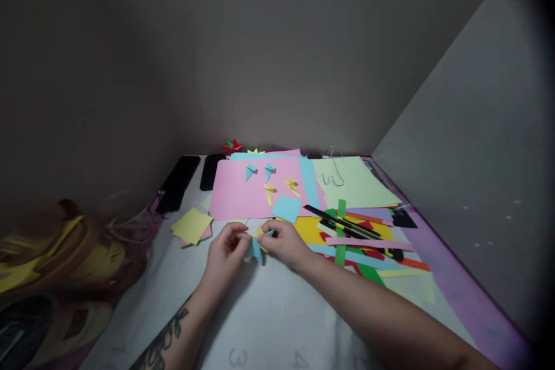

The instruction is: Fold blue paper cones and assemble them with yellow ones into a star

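My left hand (pixel 226 250) and my right hand (pixel 285 240) meet over the white table top (pixel 269 312), both pinching a small folded blue and yellow paper piece (pixel 256 245) held between their fingertips. Just beyond the hands lies a pink sheet (pixel 243 193) carrying two folded blue pieces (pixel 259 171), two folded yellow pieces (pixel 281 189) and a blue paper square (pixel 286 208). A stack of yellow paper squares (pixel 191 225) lies to the left of my left hand.
A heap of coloured sheets and strips (pixel 359 243) with black pens (pixel 342 222) lies to the right. A pale green sheet (pixel 351 182) sits behind it. Two dark phones (pixel 180 182) and a red-green paper star (pixel 232 146) rest at the back. Grey walls enclose the corner.
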Action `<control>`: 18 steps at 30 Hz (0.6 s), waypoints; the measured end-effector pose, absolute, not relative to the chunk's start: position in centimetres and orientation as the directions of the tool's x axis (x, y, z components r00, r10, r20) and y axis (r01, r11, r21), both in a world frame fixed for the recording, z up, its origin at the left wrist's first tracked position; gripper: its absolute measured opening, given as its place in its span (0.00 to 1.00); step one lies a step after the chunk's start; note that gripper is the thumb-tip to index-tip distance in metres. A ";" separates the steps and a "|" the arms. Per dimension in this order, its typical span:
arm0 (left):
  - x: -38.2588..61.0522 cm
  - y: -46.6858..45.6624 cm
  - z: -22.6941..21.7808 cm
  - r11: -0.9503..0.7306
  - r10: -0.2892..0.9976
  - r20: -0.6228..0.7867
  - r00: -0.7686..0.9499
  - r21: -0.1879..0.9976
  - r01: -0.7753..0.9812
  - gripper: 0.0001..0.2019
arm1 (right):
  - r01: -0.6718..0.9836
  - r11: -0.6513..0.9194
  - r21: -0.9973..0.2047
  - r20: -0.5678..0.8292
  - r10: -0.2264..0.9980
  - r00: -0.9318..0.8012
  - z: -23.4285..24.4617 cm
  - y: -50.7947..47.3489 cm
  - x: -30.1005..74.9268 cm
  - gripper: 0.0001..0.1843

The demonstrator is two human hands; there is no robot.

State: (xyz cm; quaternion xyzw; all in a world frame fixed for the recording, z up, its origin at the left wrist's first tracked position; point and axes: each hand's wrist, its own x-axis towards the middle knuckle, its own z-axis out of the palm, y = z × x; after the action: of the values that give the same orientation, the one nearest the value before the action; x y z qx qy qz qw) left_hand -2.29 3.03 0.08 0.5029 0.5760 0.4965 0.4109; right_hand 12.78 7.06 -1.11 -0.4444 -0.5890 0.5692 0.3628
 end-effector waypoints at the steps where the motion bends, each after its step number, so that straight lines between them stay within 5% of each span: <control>1: -2.4 3.0 0.2 0.001 0.986 0.030 -0.164 0.983 0.182 0.08 | 0.108 -0.048 -0.993 -0.082 0.937 -0.340 -1.1 7.1 12.8 0.05; 10: -4.0 5.1 2.4 0.021 0.923 0.030 -0.383 0.991 0.129 0.18 | 0.001 -0.156 -0.988 -0.152 0.957 -0.249 -0.4 7.4 12.8 0.05; 18: -3.7 10.7 4.8 0.052 0.963 0.024 -0.267 0.960 0.274 0.17 | -0.051 -0.168 -0.984 -0.149 0.954 -0.258 -0.5 7.8 12.7 0.04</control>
State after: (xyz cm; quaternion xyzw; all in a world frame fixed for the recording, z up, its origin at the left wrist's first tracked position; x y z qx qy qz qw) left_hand -3.71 10.65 4.78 0.4897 0.6318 0.4840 0.3560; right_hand 12.74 7.79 -0.49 -0.4520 -0.4996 0.6162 0.4080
